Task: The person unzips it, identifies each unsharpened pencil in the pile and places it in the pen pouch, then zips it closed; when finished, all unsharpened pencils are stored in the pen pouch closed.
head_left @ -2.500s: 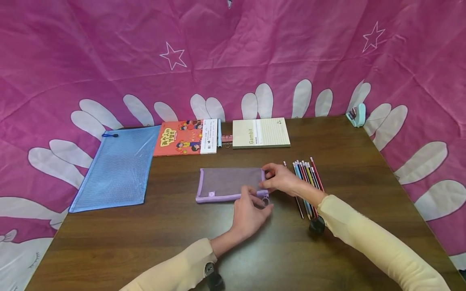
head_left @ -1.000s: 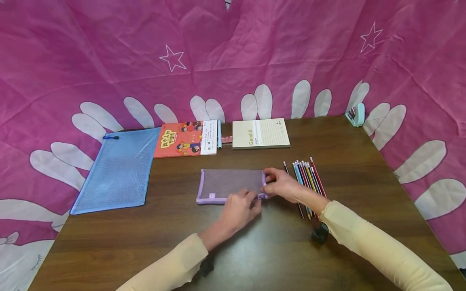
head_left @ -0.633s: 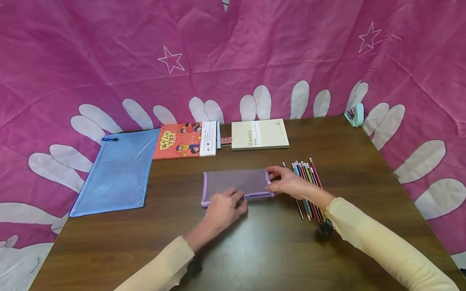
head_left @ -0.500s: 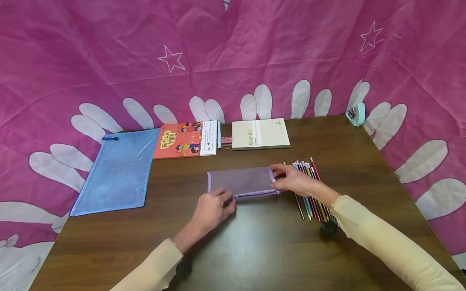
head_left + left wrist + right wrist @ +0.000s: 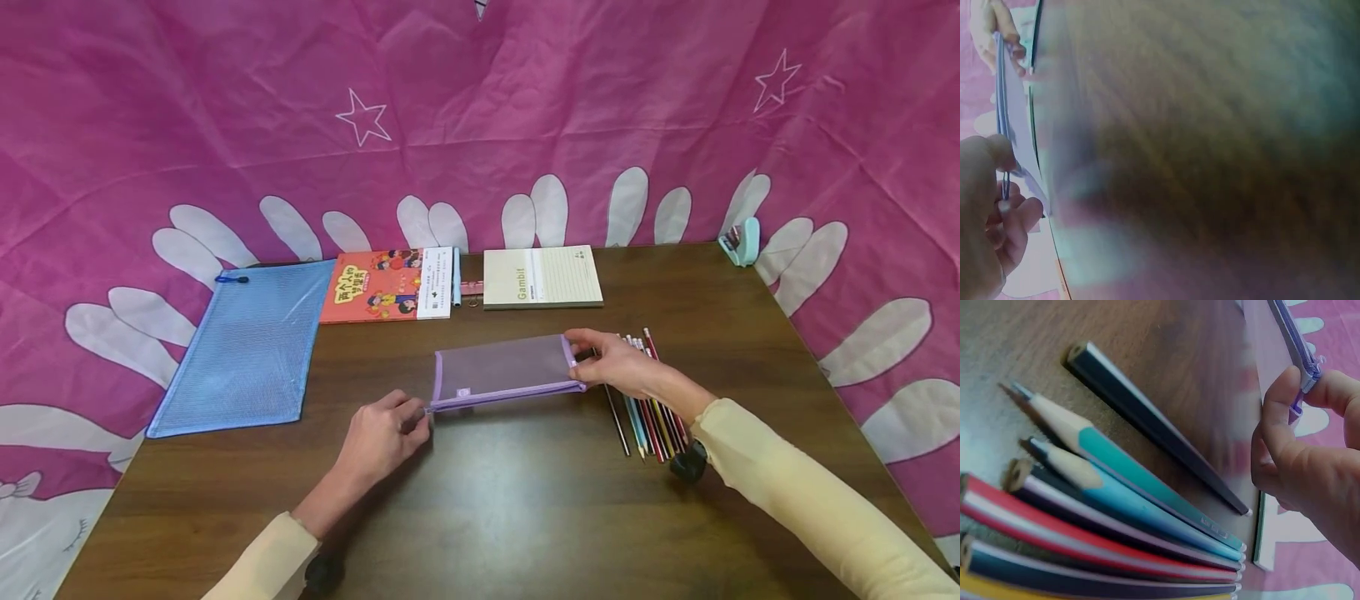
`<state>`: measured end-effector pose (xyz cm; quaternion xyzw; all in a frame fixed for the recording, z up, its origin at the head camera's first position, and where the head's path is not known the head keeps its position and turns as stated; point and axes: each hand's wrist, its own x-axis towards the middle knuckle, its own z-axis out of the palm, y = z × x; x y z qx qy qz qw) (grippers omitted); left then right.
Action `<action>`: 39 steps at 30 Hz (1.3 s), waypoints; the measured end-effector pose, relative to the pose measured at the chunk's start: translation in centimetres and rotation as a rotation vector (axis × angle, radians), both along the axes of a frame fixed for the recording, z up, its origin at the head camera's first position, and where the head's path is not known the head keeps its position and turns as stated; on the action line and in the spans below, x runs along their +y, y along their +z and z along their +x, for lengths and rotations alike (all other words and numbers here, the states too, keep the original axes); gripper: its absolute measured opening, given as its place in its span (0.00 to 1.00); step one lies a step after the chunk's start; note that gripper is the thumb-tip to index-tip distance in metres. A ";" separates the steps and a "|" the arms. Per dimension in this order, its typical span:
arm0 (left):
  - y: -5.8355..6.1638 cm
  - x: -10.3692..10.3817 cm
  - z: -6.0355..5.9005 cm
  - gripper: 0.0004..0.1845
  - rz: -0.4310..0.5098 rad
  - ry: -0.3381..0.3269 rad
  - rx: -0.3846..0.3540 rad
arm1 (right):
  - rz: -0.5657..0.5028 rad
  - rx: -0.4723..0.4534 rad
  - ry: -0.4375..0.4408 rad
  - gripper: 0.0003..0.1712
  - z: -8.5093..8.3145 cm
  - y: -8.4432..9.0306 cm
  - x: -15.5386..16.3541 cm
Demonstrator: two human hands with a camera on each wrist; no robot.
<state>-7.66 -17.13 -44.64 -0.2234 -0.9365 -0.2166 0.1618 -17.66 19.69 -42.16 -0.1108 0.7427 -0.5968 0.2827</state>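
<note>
A lavender mesh pencil pouch [image 5: 502, 368] is tilted over the middle of the table, its zip edge facing me. My left hand [image 5: 384, 437] is at the pouch's front left corner; in the left wrist view its thumb and fingers pinch the ring-shaped zip pull [image 5: 1005, 185]. My right hand [image 5: 618, 364] grips the right end of the pouch between thumb and fingers, also seen in the right wrist view, where the zip end [image 5: 1310, 378] shows by the thumb. Under the right forearm lie several pencils [image 5: 651, 421], partly hidden by that arm.
At the back left are a blue mesh zip bag [image 5: 240, 354] and a red picture book [image 5: 371, 287]. Beside the book lie a light blue pen [image 5: 456, 279] and a pink item [image 5: 472, 288]. A cream notebook [image 5: 562, 279] and a mint-coloured small device [image 5: 742, 242] are further right.
My left hand has drawn the zip pull leftward along the front edge, from the right end to the left corner. The pouch has shifted right and tilted, my right hand still gripping it.
</note>
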 end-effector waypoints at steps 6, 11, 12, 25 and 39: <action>-0.4 -0.1 0.3 0.11 -0.034 0.019 -0.002 | 0.023 0.008 0.021 0.43 -0.2 -0.5 -0.6; -0.6 0.1 0.6 0.15 -0.108 0.075 -0.060 | 0.061 0.022 0.040 0.42 -0.4 -0.6 -1.3; -0.6 0.1 0.6 0.17 -0.125 0.090 -0.082 | 0.070 0.030 0.042 0.41 -0.5 -0.7 -1.5; 1.4 3.0 -3.4 0.33 -0.092 -0.230 -0.319 | 0.152 0.096 0.126 0.40 -1.9 -0.4 -2.5; 2.6 4.4 -4.9 0.31 -0.172 -0.382 -0.533 | 0.185 0.123 0.217 0.40 -2.8 -0.2 -3.1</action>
